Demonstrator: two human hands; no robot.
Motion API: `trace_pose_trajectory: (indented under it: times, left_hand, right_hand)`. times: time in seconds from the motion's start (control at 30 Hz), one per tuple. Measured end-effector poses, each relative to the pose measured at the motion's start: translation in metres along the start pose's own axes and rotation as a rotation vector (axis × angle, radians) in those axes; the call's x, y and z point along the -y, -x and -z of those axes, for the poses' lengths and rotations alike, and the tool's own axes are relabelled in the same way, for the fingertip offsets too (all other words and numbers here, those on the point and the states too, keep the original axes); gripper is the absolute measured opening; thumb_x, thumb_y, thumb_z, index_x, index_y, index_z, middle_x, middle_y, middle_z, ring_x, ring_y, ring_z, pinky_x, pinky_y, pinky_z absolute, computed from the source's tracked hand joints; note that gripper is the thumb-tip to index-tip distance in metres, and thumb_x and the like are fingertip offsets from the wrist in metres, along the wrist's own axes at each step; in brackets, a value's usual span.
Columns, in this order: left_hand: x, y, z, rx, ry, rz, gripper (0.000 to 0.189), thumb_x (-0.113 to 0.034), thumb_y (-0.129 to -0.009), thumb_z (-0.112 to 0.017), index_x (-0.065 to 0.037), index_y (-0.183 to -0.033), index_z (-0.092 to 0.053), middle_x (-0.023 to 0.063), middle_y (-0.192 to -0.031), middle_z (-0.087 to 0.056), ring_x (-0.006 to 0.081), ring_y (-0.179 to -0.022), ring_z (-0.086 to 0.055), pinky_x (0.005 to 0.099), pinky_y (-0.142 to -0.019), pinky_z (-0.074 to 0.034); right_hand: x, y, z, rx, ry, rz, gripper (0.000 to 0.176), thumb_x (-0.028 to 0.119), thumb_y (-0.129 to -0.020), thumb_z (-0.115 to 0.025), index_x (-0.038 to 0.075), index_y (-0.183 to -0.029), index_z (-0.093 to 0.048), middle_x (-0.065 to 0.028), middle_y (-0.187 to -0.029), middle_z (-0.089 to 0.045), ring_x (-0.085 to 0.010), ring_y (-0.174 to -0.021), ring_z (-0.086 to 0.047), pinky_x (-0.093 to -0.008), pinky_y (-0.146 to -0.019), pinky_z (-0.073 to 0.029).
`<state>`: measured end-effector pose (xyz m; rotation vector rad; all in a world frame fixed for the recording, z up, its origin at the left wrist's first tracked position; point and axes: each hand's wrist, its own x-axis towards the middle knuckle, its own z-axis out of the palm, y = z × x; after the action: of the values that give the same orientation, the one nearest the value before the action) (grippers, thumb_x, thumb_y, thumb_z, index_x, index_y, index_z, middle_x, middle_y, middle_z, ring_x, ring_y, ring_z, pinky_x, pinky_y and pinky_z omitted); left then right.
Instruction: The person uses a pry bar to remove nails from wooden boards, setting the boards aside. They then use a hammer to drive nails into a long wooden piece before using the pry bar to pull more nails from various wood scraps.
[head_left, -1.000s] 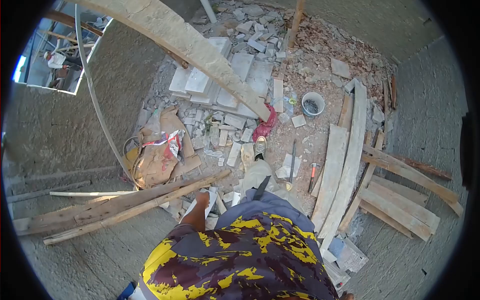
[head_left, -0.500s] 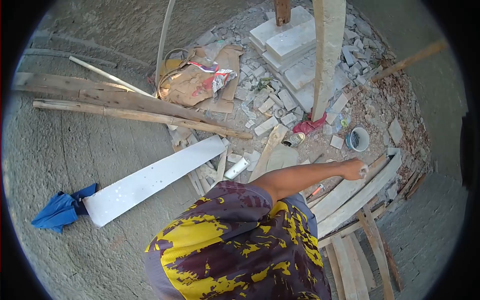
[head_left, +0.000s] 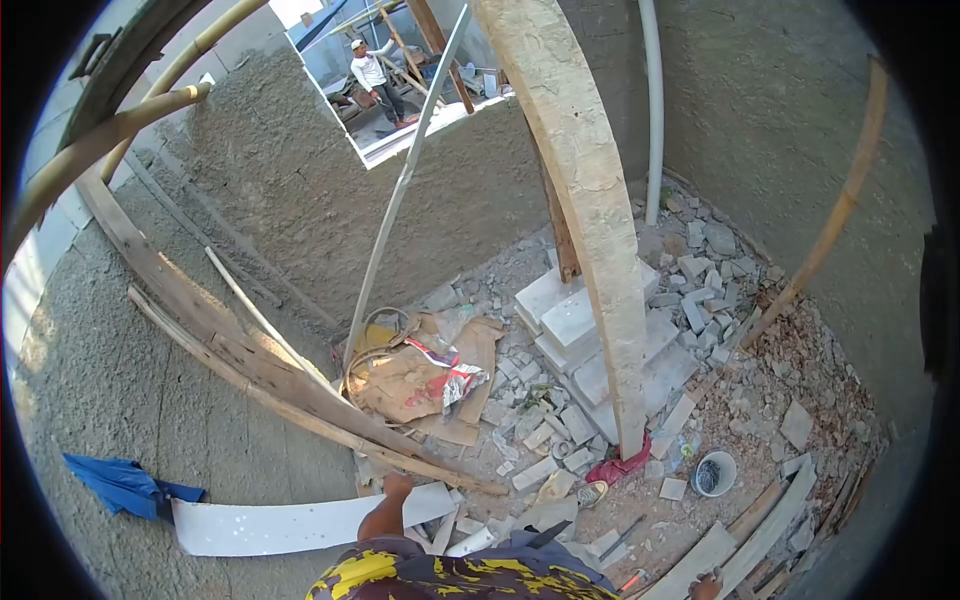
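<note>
Head view: the left hand (head_left: 398, 487) of a person in a yellow-and-maroon patterned shirt (head_left: 460, 580) reaches the upper edge of a long white board (head_left: 290, 526), its grip too small in view to read as closed or released. At the lower edge, the right hand (head_left: 706, 584) appears at pale planks (head_left: 690, 567); the state of its grip cannot be told either. Blue cloth (head_left: 115, 487) bunches at the board's far left end, while a red-handled hammer (head_left: 632, 580) lies just left of the planks. Farther out, a bucket (head_left: 714, 474) holding small dark pieces sits near red cloth (head_left: 618, 468) at the foot of a tall pale beam (head_left: 600, 200). Behind it rise stacked white slabs (head_left: 570, 325), amid rubble; a co-worker (head_left: 370, 75) in a white top stands beyond a wall opening.
</note>
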<state>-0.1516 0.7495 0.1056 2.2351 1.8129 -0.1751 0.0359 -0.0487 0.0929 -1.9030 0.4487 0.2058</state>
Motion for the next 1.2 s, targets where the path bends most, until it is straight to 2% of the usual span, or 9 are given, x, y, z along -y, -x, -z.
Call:
trace_pose_trajectory:
  times: [0.03,0.1,0.27,0.57,0.67,0.87,1.0,1.1,1.2]
  left_hand:
    - [-0.014,0.005,0.014,-0.006,0.002,0.005,0.032,-0.029,-0.083,-0.058,0.002,-0.079,-0.065,0.016,-0.065,-0.064,0.0272,-0.057,-0.064,0.0432,-0.047,-0.05]
    - [-0.057,0.015,0.03,0.191,0.078,0.052,0.035,-0.027,-0.082,-0.057,0.006,-0.089,-0.066,0.0241,-0.091,-0.067,0.0375,-0.081,-0.066,0.0437,-0.072,-0.052]
    - [-0.151,0.079,-0.029,0.663,0.626,0.047,0.024,-0.02,-0.086,-0.056,-0.002,-0.1,-0.063,0.0131,-0.09,-0.068,0.0263,-0.068,-0.066,0.0371,-0.06,-0.054]
    - [-0.306,0.133,-0.051,1.316,0.037,-0.571,0.029,-0.021,-0.094,-0.052,0.002,-0.11,-0.054,0.0144,-0.094,-0.066,0.026,-0.077,-0.065,0.0356,-0.065,-0.054]
    - [-0.335,0.1,-0.072,1.267,-0.048,-0.435,0.029,-0.02,-0.094,-0.048,0.001,-0.113,-0.052,0.0147,-0.098,-0.064,0.027,-0.075,-0.064,0.0372,-0.064,-0.054]
    - [-0.42,0.065,-0.092,1.368,-0.316,-0.322,0.012,-0.013,-0.086,-0.051,-0.009,-0.097,-0.053,0.0092,-0.087,-0.059,0.0216,-0.064,-0.058,0.0352,-0.054,-0.047]
    - [-0.465,0.094,-0.134,1.396,-0.366,-0.614,0.032,-0.025,-0.093,-0.037,-0.004,-0.109,-0.053,0.0149,-0.104,-0.063,0.0315,-0.082,-0.064,0.0394,-0.069,-0.054]
    - [-0.467,0.165,-0.143,1.471,-0.332,-0.774,0.031,-0.025,-0.093,-0.038,-0.001,-0.107,-0.052,0.0156,-0.102,-0.063,0.0311,-0.082,-0.064,0.0394,-0.072,-0.054]
    - [-0.435,0.266,-0.123,1.359,-0.312,-1.003,0.031,-0.023,-0.092,-0.04,0.003,-0.107,-0.051,0.0165,-0.102,-0.064,0.031,-0.084,-0.065,0.0412,-0.073,-0.054]
  right_hand:
    - [-0.031,-0.024,-0.023,-0.021,-0.431,-0.188,0.056,0.006,-0.077,-0.061,-0.003,-0.129,-0.04,-0.0143,-0.104,-0.059,-0.0245,-0.087,-0.053,-0.0371,-0.071,-0.047]
    - [-0.15,-0.047,-0.069,0.055,0.174,0.014,0.049,0.025,-0.088,-0.053,0.001,-0.13,-0.041,-0.0161,-0.104,-0.059,-0.0251,-0.081,-0.055,-0.0394,-0.067,-0.049]
    - [-0.087,0.008,-0.116,0.171,0.191,-0.377,0.025,0.016,-0.086,-0.049,0.004,-0.108,-0.049,-0.0155,-0.09,-0.061,-0.025,-0.065,-0.059,-0.0367,-0.055,-0.051]
    - [0.012,0.176,-0.046,-0.787,-0.032,-0.637,0.031,0.01,-0.087,-0.05,0.002,-0.117,-0.056,-0.0119,-0.075,-0.065,-0.0152,-0.051,-0.058,-0.0284,-0.046,-0.046]
    - [0.054,0.235,-0.058,-1.016,0.013,-0.706,0.029,0.015,-0.084,-0.054,0.002,-0.109,-0.062,-0.0197,-0.077,-0.066,-0.0238,-0.067,-0.067,-0.0355,-0.061,-0.051]
    - [0.002,0.384,-0.221,-1.285,-0.428,-0.958,0.02,0.007,-0.088,-0.049,0.002,-0.105,-0.058,-0.0113,-0.073,-0.064,-0.0166,-0.05,-0.058,-0.0294,-0.04,-0.044]
    - [0.032,0.463,-0.359,-1.329,-1.161,-1.093,0.008,0.007,-0.084,-0.05,0.005,-0.087,-0.057,-0.0104,-0.071,-0.061,-0.0203,-0.053,-0.06,-0.0299,-0.039,-0.044]
    - [0.011,0.503,-0.472,-0.267,0.57,-1.069,0.017,0.02,-0.08,-0.055,0.011,-0.071,-0.065,-0.0074,-0.072,-0.065,-0.0235,-0.064,-0.064,-0.0393,-0.052,-0.049]
    - [0.0,0.501,-0.515,-0.551,0.166,-1.13,0.013,0.019,-0.077,-0.058,0.01,-0.073,-0.067,-0.0081,-0.076,-0.067,-0.0238,-0.069,-0.065,-0.0395,-0.056,-0.051]
